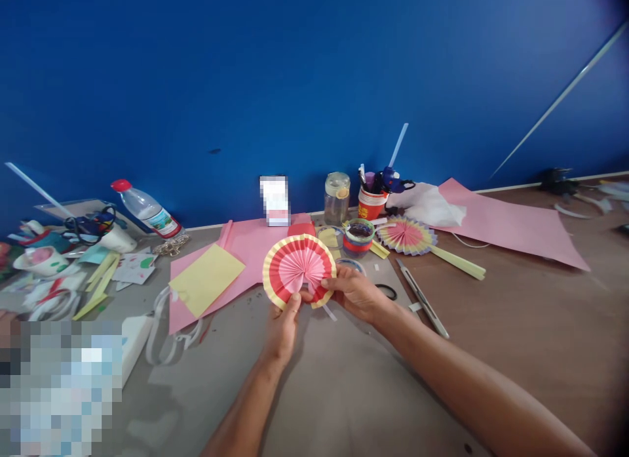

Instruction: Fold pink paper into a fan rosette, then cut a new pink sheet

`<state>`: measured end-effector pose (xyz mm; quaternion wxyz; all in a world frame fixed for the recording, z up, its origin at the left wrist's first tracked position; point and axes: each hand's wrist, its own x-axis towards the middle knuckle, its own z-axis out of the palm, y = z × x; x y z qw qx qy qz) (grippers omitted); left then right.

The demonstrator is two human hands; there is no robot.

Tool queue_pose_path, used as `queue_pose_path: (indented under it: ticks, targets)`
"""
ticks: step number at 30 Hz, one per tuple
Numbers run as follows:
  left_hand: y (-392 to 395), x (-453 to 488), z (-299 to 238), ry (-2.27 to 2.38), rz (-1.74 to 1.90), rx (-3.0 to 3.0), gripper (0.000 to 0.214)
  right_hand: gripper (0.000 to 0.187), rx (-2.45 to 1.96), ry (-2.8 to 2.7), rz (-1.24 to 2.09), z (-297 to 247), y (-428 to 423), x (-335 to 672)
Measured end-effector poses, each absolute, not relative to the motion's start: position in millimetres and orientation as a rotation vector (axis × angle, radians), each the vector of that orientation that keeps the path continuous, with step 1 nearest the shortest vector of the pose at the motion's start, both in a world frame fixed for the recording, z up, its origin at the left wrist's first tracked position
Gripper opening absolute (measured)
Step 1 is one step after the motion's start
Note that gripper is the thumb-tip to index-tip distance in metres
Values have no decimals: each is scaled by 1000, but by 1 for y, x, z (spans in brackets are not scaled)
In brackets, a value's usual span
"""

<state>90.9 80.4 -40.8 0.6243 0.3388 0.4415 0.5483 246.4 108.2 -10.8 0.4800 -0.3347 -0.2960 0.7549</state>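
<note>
Between my hands a round pleated paper fan (299, 260) is spread nearly to a full circle, with a pink middle, a red band and a pale yellow rim. A narrow gap shows in its lower part. My left hand (284, 326) grips the bottom edge, thumb on the front. Pinching the right edge is my right hand (356, 291), its thumb also on the front. The fingers behind the paper are partly hidden. Beyond the fan lies a large pink sheet (255, 234), with a yellow sheet (207, 280) on its left part.
To the right lie a finished-looking paper fan (407, 235) with a yellow handle and a utility knife (423, 299). A glass jar (337, 198), a red paper cup (372, 204) and a tape roll (358, 237) stand behind. A tilted bottle (150, 211) and paper scraps occupy the left.
</note>
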Motion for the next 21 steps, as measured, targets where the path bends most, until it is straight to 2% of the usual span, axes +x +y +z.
queue_pose_path:
  ticks: [21]
  targets:
    - [90,85,-36,966,1231,647,29,22,-951,-873,1555,-19,121,256]
